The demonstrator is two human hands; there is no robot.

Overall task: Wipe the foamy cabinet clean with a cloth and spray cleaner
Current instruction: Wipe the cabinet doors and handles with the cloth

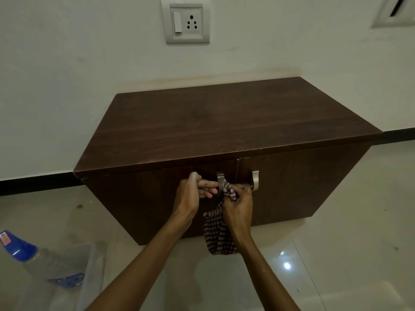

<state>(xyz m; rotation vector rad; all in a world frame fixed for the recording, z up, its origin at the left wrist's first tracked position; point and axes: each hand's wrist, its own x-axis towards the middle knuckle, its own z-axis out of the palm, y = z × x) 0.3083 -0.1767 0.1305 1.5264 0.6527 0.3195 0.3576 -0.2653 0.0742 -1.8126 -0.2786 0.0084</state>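
Note:
A low dark brown cabinet (224, 122) stands against the wall, with two doors and two metal handles. My left hand (193, 191) is at the left door's handle (221, 180), its fingers curled by the metal. My right hand (239, 203) grips a striped purple-and-white cloth (216, 234) and presses its top end against that same handle. The rest of the cloth hangs down in front of the door. The right door's handle (255, 179) is just right of my right hand. No foam shows on the cabinet top.
A clear plastic bottle (33, 254) with a blue label lies on the glossy tiled floor at the lower left. A switch and socket plate (186, 21) is on the wall above the cabinet. A black skirting strip runs along the wall's base.

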